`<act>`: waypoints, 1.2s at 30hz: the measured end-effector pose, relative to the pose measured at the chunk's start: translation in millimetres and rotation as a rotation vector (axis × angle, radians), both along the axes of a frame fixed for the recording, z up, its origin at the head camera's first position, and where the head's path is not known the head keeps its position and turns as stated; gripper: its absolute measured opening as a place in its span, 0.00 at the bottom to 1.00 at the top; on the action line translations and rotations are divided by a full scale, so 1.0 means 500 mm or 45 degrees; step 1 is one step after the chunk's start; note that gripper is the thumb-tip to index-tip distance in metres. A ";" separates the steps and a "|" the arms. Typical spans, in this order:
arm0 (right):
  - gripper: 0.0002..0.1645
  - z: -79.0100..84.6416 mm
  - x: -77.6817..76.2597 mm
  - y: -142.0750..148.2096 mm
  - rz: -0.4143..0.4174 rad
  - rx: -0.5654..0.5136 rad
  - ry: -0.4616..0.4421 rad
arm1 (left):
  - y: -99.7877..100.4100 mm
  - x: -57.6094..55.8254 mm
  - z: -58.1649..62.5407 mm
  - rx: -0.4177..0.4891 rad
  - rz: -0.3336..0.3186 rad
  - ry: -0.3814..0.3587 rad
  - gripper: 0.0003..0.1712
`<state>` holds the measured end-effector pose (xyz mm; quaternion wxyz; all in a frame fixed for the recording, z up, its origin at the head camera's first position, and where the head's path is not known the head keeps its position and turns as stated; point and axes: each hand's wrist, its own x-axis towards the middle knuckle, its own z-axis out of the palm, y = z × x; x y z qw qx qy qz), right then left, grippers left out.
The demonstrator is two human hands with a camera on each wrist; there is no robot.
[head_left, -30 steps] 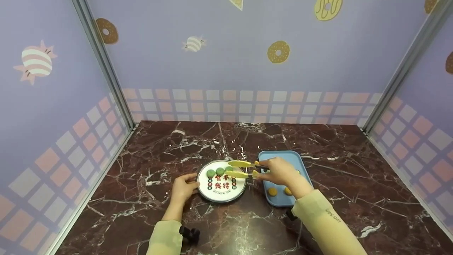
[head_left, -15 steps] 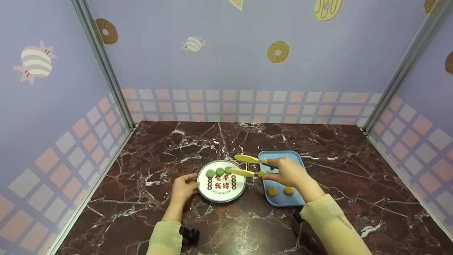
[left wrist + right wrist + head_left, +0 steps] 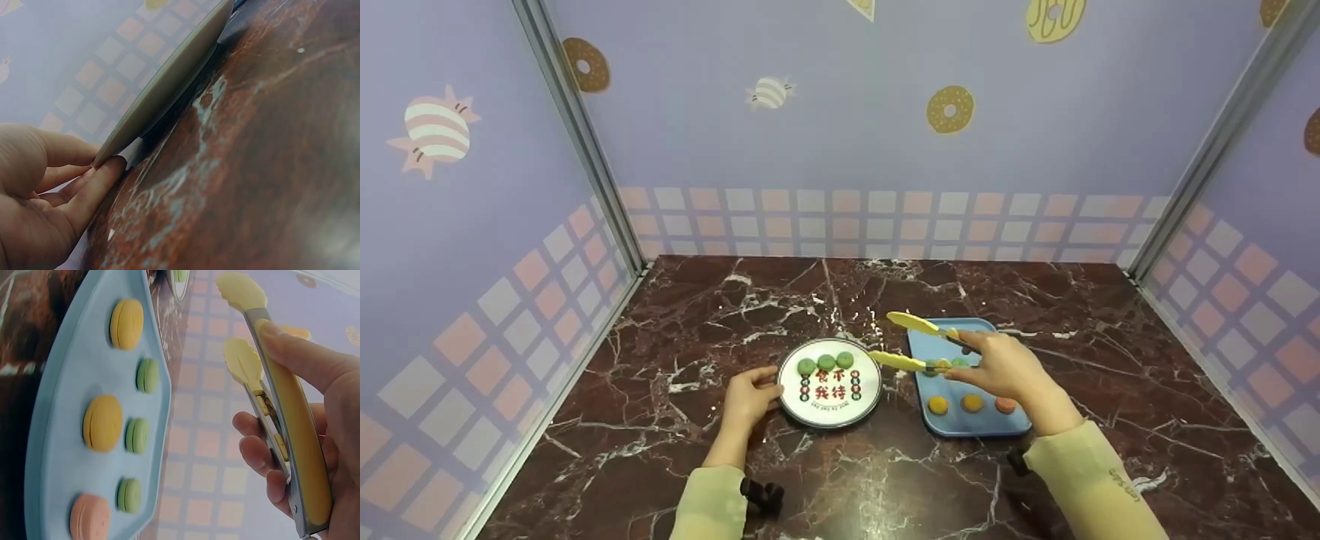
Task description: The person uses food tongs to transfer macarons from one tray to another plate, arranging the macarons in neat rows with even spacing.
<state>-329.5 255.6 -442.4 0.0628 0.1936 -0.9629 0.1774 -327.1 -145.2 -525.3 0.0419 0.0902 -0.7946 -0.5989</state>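
My left hand (image 3: 748,397) pinches the left rim of a round white plate (image 3: 829,417) with red lettering. In the left wrist view the rim of the plate (image 3: 163,84) lies between thumb and fingers. Three green macarons (image 3: 826,362) sit in a row on its upper part. My right hand (image 3: 1009,367) holds yellow-tipped tongs (image 3: 898,361), spread apart with nothing between the tips, over the left side of a blue tray (image 3: 979,429). On the tray, the right wrist view has yellow macarons (image 3: 102,423), a pink macaron (image 3: 90,517) and green macarons (image 3: 136,436).
Both plate and tray stand on a dark red marbled table (image 3: 720,300), the tray to the right of the plate. A purple back wall (image 3: 840,135) with painted sweets and side panels enclose the table. Black straps with small mounts (image 3: 763,496) sit on the wrists.
My right hand has drawn the tongs rightward from the plate to the tray, and their tips have spread. The green macarons stay on the plate. My left hand has not moved.
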 end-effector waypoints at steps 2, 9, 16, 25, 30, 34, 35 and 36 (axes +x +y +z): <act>0.44 0.001 0.005 0.012 -0.010 0.006 0.007 | -0.001 0.000 0.000 0.002 -0.004 0.000 0.24; 0.47 0.004 0.022 0.059 -0.051 0.023 -0.010 | -0.001 -0.003 -0.002 0.010 -0.009 0.003 0.24; 0.46 0.003 0.030 0.102 -0.074 0.037 -0.013 | 0.001 -0.003 -0.005 0.007 0.000 0.006 0.24; 0.39 -0.005 0.024 0.129 -0.048 0.065 0.005 | -0.002 -0.003 -0.006 0.016 -0.004 0.002 0.24; 0.38 -0.008 0.018 0.130 -0.052 0.108 -0.006 | -0.003 -0.002 -0.003 0.019 -0.001 0.009 0.24; 0.37 -0.008 0.014 0.128 -0.034 0.147 -0.017 | -0.002 -0.001 -0.001 0.000 0.004 0.012 0.24; 0.37 -0.007 0.013 0.127 -0.030 0.158 -0.022 | -0.001 -0.001 -0.001 -0.007 0.005 0.013 0.24; 0.37 -0.006 0.013 0.125 -0.028 0.168 -0.028 | -0.001 -0.001 0.000 -0.013 0.007 0.012 0.24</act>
